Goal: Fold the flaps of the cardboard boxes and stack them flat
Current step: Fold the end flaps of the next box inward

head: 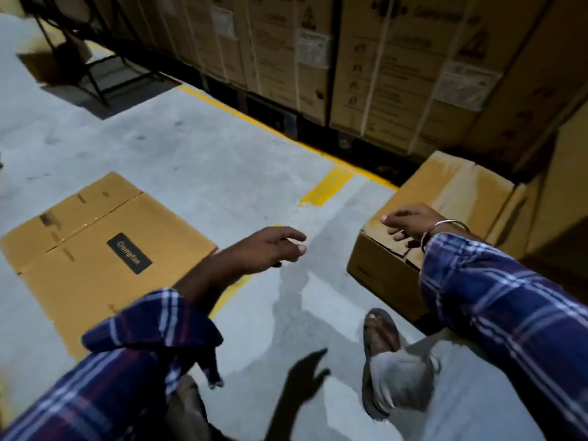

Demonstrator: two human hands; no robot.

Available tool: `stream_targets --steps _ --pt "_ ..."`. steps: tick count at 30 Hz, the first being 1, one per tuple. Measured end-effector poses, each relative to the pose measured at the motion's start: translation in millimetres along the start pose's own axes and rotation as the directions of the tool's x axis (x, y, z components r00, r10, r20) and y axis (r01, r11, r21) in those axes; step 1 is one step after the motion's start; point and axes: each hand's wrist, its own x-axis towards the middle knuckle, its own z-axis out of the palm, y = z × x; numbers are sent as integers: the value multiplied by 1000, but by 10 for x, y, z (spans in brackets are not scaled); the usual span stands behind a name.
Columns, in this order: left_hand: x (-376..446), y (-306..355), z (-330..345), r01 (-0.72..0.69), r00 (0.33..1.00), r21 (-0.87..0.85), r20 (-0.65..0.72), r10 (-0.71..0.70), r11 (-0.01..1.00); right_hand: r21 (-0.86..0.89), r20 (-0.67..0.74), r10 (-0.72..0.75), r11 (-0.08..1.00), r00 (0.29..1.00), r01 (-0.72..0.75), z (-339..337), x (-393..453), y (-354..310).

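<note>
while a flattened box lay on the concrete floor at the left, bearing a dark label, the left hand hung over bare floor just beside it, fingers loosely spread and holding nothing. further right, the right hand hovered over the near top edge of an upright box, fingers relaxed, gripping nothing; contact could not be told. that box's near corner looked torn, so a hard pull could rip a flap. a sandalled foot stood close by, a likely trip point if the box slid.
</note>
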Motion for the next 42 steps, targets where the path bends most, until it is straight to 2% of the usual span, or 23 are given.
stream_targets --steps 5,7,9,13,15,17,20,24,26,28,31,34,38,42 --pt "521 25 836 19 1000 -103 27 -16 995 -148 -152 264 947 952 -286 -744 759 836" --pt "778 13 1036 57 998 -109 36 -53 992 -132 -217 349 915 912 -382 -866 784 1025" --pt "1090 -14 1179 88 996 -114 14 -87 990 -90 -265 387 902 883 -422 -869 674 1130" --pt "1722 -42 1422 112 991 -126 -52 -120 986 11 -192 466 881 864 -473 -750 739 1460" --pt "2031 -31 1541 105 991 -121 -74 -114 987 -25 -213 469 874 857 -485 -660 827 1631" --pt "2367 -22 1662 87 991 -42 -94 -91 995 -82 -240 512 836 825 -543 -605 915 1737" --pt "2779 -50 1765 79 992 72 -104 -71 994 -103 -309 503 826 807 -554 -543 982 1848" --pt "3132 -92 1798 109 967 120 -245 -77 987 -172 -384 461 815 800 -553 -367 1006 2031" --pt "3264 -152 1775 154 955 42 -264 -138 987 -172 -419 389 853 820 -493 -254 1015 2162" --pt "3407 -270 1749 206 954 -42 -212 -210 978 -163 -461 316 889 830 -429 -153 1037 2258" --pt "3473 -432 1764 204 959 -25 -197 -205 979 -171 -503 259 905 825 -389 -17 1095 2297" --pt "3505 -497 1769 168 961 -26 -217 -170 985 -158 -529 263 903 807 -399 104 1144 2284" --pt "3509 -478 1718 186 964 -65 -179 -195 980 -162 -532 259 904 806 -397 229 1145 2185" --pt "3468 -652 1569 174 961 -108 -197 -193 979 -166 -483 295 894 825 -416 340 1126 2025"
